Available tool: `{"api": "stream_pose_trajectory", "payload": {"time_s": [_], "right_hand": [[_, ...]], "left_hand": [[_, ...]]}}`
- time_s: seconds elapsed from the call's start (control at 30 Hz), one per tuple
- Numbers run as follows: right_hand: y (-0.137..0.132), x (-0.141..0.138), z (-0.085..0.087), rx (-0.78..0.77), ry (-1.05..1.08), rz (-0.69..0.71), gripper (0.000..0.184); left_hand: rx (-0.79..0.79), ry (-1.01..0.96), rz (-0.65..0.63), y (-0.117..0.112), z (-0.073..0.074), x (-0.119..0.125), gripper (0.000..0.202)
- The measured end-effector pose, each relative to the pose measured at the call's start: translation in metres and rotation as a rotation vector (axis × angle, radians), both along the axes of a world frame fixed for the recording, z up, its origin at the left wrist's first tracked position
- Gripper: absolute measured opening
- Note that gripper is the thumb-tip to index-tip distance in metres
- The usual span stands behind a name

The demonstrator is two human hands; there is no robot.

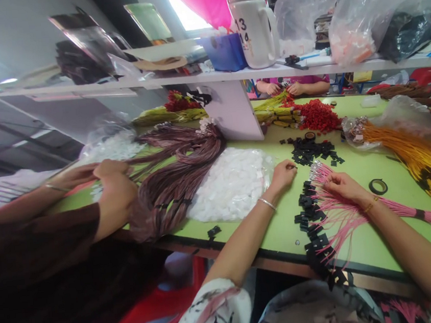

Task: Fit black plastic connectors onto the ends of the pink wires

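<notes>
My left hand (283, 176) is pinched at the edge of a loose pile of black connector housings (310, 150), with a small black connector housing (295, 167) at its fingertips. Over the bundle of pink wires (393, 206), my right hand (343, 187) is closed, thumb and fingers on the wires just below their metal-tipped ends (319, 170). Exactly how many wires it grips is hidden. Along the left side of the bundle, several pink wires end in black housings (315, 228), some hanging over the table's front edge.
Right of my hand lie a roll of black tape (378, 186) and orange wires (413, 135). A bag of white connectors (233, 185) and brown wires (185, 170) lie left, where a co-worker's hands (112, 175) work. A shelf (191, 79) spans above; another person's hands (285, 88) show beyond.
</notes>
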State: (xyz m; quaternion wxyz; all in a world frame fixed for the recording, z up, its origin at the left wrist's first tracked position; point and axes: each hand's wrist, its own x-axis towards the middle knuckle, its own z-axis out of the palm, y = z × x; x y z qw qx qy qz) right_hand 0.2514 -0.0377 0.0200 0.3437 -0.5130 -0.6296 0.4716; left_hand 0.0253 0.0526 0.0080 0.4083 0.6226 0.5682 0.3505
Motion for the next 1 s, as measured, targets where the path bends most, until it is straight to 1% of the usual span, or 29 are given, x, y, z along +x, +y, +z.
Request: {"api": "stream_pose_trajectory", "payload": {"time_s": [0.07, 0.1, 0.13, 0.17, 0.23, 0.33, 0.43, 0.53, 0.8, 0.93, 1.0], "right_hand": [[-0.001, -0.003, 0.001, 0.052, 0.022, -0.022, 0.035], [-0.001, -0.004, 0.001, 0.069, 0.043, -0.034, 0.036], [-0.001, -0.005, 0.001, 0.078, 0.067, -0.041, 0.038], [-0.001, -0.005, 0.000, 0.083, 0.092, -0.045, 0.039], [0.000, -0.006, -0.002, 0.097, 0.129, -0.037, 0.041], [0.003, -0.006, -0.008, 0.143, 0.126, -0.045, 0.042], [0.004, -0.006, -0.013, 0.164, 0.084, -0.085, 0.044], [0.004, -0.007, -0.015, 0.176, 0.045, -0.100, 0.044], [0.003, -0.009, -0.015, 0.212, 0.069, -0.127, 0.043], [0.003, -0.009, -0.015, 0.205, 0.064, -0.128, 0.042], [0.004, -0.009, -0.016, 0.209, 0.056, -0.131, 0.041]], "left_hand": [[-0.116, -0.337, -0.065, -0.013, 0.007, 0.014, 0.015], [-0.164, -0.463, -0.085, -0.020, 0.009, 0.022, 0.018], [-0.224, -0.541, -0.108, -0.027, 0.011, 0.029, 0.022], [-0.283, -0.583, -0.130, -0.033, 0.012, 0.035, 0.024], [-0.411, -0.645, -0.150, -0.044, 0.014, 0.043, 0.023], [-0.532, -0.748, -0.107, -0.056, 0.016, 0.047, 0.019], [-0.564, -0.834, -0.012, -0.062, 0.018, 0.046, 0.018], [-0.565, -0.839, 0.049, -0.063, 0.017, 0.047, 0.018], [-0.465, -0.841, 0.100, -0.063, 0.006, 0.054, 0.020], [-0.466, -0.890, 0.159, -0.068, 0.008, 0.054, 0.016], [-0.478, -0.915, 0.166, -0.071, 0.011, 0.054, 0.017]]}}
